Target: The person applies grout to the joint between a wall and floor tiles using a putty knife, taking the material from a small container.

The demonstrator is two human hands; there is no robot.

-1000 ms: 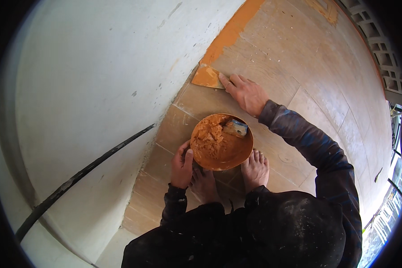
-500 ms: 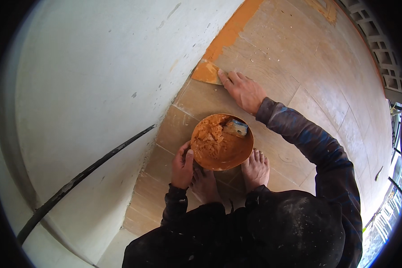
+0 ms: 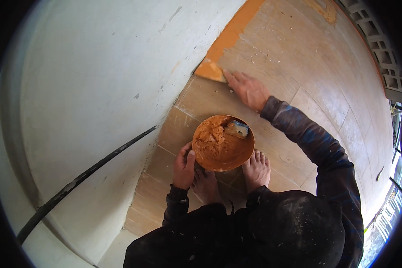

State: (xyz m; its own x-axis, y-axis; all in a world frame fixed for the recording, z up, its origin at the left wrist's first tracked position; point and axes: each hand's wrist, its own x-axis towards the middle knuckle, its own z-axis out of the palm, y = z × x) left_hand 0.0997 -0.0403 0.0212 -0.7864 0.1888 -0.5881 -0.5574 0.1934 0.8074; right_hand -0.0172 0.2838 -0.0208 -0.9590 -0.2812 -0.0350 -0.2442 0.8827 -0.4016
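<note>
My right hand (image 3: pixel 251 90) is closed on a putty knife (image 3: pixel 215 73), its flat blade smeared with orange paste and laid against the floor at the foot of the wall. An orange strip of paste (image 3: pixel 236 24) runs along the wall's base beyond the blade. My left hand (image 3: pixel 183 167) grips the left rim of a round bowl (image 3: pixel 223 158), held tilted above my feet. Thick orange paste (image 3: pixel 210 136) clings to the bowl's left side. A small paste-smeared block or tool (image 3: pixel 237 129) rests inside at the right; its kind is unclear.
The pale wall (image 3: pixel 89 89) rises at left, with a black hose or cable (image 3: pixel 89 172) coming out of it. Wood-look floor tiles (image 3: pixel 290 67) spread to the right, bearing small crumbs. Pale openwork blocks (image 3: pixel 379 49) line the far right edge. My bare foot (image 3: pixel 257 172) stands just below the bowl.
My right hand and the putty knife have shifted slightly to the right along the floor. The bowl and left hand stay nearly where they were.
</note>
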